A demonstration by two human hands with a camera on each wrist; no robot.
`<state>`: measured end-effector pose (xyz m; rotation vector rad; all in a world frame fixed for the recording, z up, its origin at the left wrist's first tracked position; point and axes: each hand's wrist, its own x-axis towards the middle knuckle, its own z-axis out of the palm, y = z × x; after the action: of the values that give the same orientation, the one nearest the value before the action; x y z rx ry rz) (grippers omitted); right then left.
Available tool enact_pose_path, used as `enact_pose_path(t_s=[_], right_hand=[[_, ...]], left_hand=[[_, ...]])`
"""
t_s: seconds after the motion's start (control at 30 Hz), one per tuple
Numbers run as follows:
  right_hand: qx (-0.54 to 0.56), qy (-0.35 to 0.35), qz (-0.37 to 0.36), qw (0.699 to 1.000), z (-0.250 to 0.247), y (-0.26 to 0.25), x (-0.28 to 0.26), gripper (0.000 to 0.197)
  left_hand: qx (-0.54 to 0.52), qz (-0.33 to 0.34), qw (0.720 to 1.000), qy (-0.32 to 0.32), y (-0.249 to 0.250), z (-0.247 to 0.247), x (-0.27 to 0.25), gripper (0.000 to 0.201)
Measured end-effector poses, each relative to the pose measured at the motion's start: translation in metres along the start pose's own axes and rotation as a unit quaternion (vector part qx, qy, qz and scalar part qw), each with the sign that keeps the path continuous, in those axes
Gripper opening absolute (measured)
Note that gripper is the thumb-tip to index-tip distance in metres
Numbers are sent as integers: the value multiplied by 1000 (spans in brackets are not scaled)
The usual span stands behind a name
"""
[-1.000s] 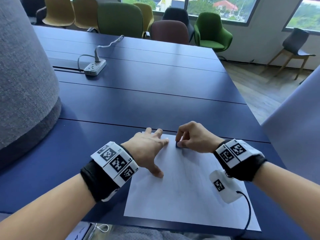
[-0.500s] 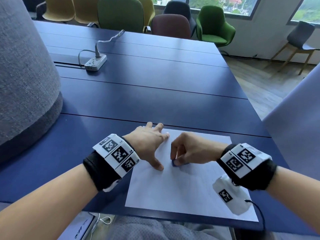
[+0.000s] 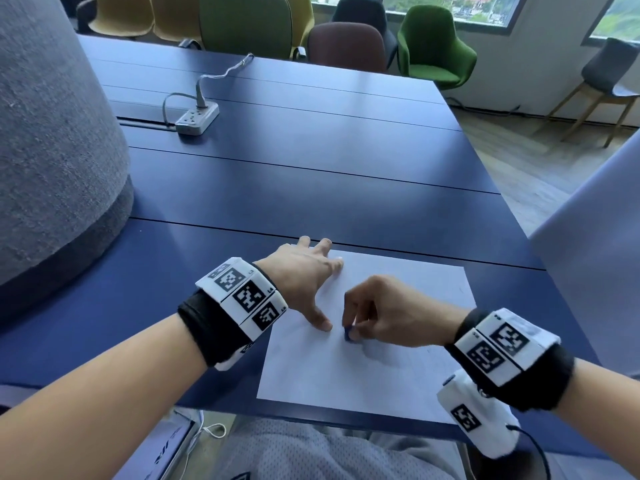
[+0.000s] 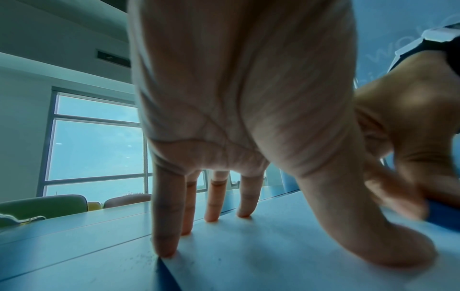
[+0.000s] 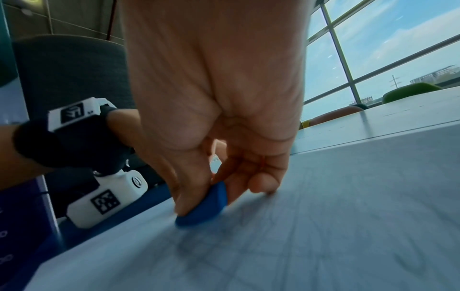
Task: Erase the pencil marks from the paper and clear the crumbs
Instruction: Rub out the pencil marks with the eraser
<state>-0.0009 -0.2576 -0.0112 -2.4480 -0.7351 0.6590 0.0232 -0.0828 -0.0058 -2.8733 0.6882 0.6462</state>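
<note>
A white sheet of paper (image 3: 374,368) with faint pencil lines lies at the near edge of the blue table (image 3: 311,161). My left hand (image 3: 304,282) rests spread on the sheet's left part, fingers (image 4: 164,236) straight and pressing it down. My right hand (image 3: 377,313) pinches a small blue eraser (image 3: 348,333) between thumb and fingers, its lower edge on the paper, just right of the left thumb. In the right wrist view the eraser (image 5: 206,204) touches the sheet (image 5: 323,236) over grey pencil marks. Tiny dark crumbs (image 4: 144,258) lie by the paper's left edge.
A grey upholstered partition (image 3: 52,150) stands on the left. A white power strip (image 3: 197,121) with its cable lies further back on the table. Several chairs (image 3: 346,43) line the far side. A pale panel (image 3: 595,271) rises at the right.
My right hand has slid the eraser from the top middle of the paper toward me, close to the left thumb. The left hand stays pressed on the sheet.
</note>
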Motion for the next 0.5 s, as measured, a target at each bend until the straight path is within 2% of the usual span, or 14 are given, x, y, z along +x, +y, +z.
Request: enact_pose_path(t_s=[0.03,0.07,0.2,0.23,0.33,0.37,0.4,0.5], right_hand=[[-9,-35,-6,999,0,-3,-3,6],[-21,-41,-6,999,-2,-3,-1,7],[-12,70,17,997,-1,2,3,8],[-6,54,10,998,2,2,-1,8],[0,-82,-17,997,4,-3,-13,8],[-6,-93,-19,995,3,-5,-12,9],[-10,-73,-16,997,2,-4,-9,9],[2,55,4,998,3,-1,-2,7]], left_hand=[[-1,-2,1000,-2,0,0,-1,99],[0,-3,1000,-3,0,0,0,99],[3,-2,1000,-5,0,0,0,101],[4,-2,1000,-6,0,0,0,101],[1,-1,1000,-6,0,-2,0,102],[1,0,1000,-6,0,-2,0,102],[4,1,1000,-6,1,-1,0,102],[7,-2,1000,-4,0,0,-1,101]])
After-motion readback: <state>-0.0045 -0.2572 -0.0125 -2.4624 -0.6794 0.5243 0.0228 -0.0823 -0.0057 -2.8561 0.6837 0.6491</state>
